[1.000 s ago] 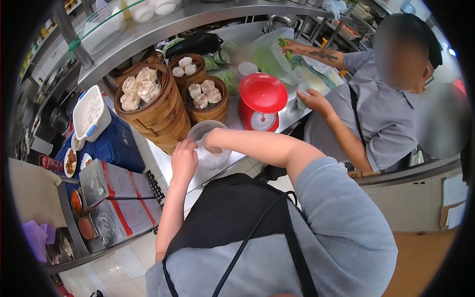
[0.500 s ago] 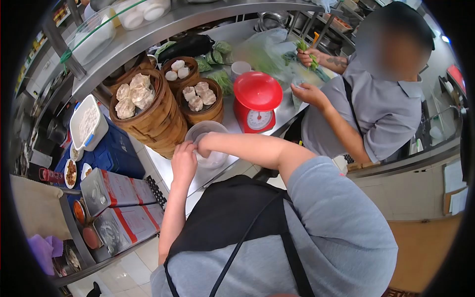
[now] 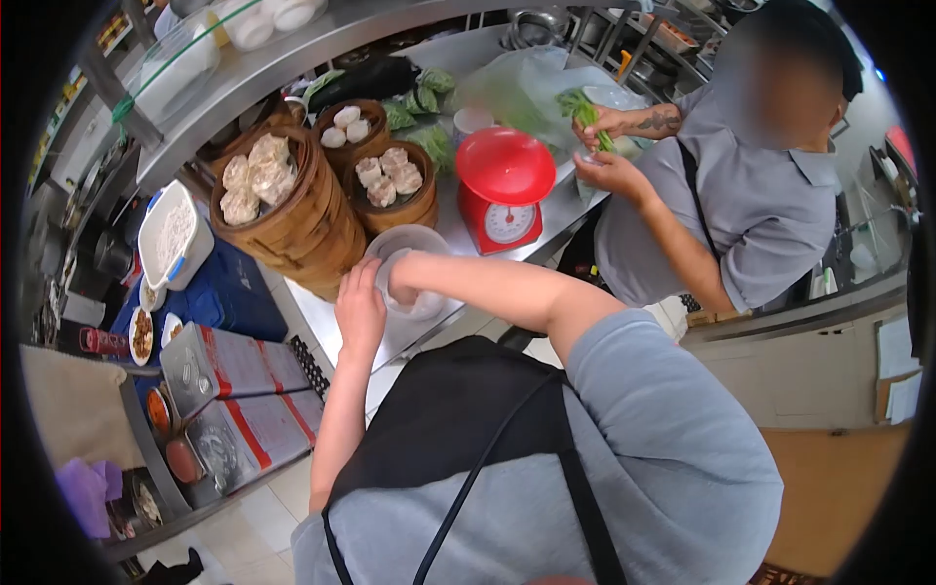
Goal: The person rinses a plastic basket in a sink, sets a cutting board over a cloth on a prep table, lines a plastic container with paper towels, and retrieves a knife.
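Note:
A translucent plastic tub [image 3: 429,239] stands at the near edge of the metal counter. My left hand [image 3: 361,304] holds its left side, fingers laid along the wall near the rim. Inside the tub is my right hand [image 3: 404,281], bent down at the wrist, its fingertips hidden; what it touches there I cannot make out. Just behind the tub, a bamboo steamer [image 3: 390,200] carries several dumplings [image 3: 389,177]. To the left rises a taller stack of bamboo steamers [image 3: 292,229], topped with larger pleated dumplings [image 3: 258,178].
A red kitchen scale [image 3: 505,190] sits right of the steamers. Across the counter corner, a co-worker [image 3: 721,205] holds green stalks [image 3: 583,107]. Leafy greens and plastic bags lie behind. A metal shelf [image 3: 322,68] overhangs the back; a white basin [image 3: 175,234] rests at left.
The view has shifted slightly. My right hand sits a little deeper in the tub, while my left stays at its side. The co-worker's two hands have come together around the green stalks.

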`<state>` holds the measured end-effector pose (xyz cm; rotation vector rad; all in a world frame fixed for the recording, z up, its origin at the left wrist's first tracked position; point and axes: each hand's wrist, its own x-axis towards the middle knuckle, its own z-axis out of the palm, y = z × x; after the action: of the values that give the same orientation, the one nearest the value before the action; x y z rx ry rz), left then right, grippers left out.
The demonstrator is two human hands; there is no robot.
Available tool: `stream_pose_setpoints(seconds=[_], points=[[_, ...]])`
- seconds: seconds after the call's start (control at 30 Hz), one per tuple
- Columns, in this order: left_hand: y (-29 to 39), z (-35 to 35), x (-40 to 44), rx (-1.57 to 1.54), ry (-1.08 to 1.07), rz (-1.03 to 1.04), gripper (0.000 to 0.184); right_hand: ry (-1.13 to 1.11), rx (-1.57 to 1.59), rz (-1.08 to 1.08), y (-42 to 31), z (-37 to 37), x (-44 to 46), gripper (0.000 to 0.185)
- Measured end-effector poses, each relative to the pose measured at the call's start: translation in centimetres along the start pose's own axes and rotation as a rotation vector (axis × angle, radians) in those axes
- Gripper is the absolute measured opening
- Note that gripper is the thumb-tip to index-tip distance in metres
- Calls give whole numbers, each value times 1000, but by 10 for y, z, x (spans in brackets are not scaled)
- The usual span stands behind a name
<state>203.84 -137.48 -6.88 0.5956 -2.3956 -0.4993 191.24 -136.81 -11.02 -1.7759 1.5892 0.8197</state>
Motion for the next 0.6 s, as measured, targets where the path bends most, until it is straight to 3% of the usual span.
stream_pose_setpoints(seconds=[0.03, 0.1, 0.2, 0.27, 0.33, 0.37, 0.4, 0.43, 0.47, 0.5, 0.53, 0.6], points=[[-4, 1, -1, 0, 13, 12, 37, -35, 147, 67, 0, 0, 3, 31], [-8, 3, 0, 12, 3, 8, 36, 169, 50, 82, -3, 11, 6, 29], [-6, 2, 1, -5, 31, 6, 32, 154, 86, -56, 25, -5, 3, 24], [1, -7, -8, -26, 74, -5, 30, 197, 39, -173, 30, -33, -47, 23], [7, -12, -10, -201, 159, -157, 31, 638, 543, -393, 44, -24, -109, 19], [6, -12, -16, -350, 93, -343, 40, 695, 683, -338, 46, -20, -127, 17], [4, -8, -19, -339, 99, -358, 40, 803, 784, -322, 49, -11, -139, 17], [2, -3, -22, -416, 52, -517, 45, 906, 885, -304, 51, -1, -150, 18], [2, 0, -24, -492, 6, -678, 51, 919, 911, -264, 53, 7, -159, 17], [4, -2, -20, -652, -182, -864, 59, 931, 941, -224, 55, 14, -164, 16], [2, -2, -16, -639, -177, -892, 59, 910, 953, -245, 59, 20, -164, 16], [1, -1, -16, -1075, -467, -1109, 61, 930, 1004, -141, 58, 34, -163, 13]])
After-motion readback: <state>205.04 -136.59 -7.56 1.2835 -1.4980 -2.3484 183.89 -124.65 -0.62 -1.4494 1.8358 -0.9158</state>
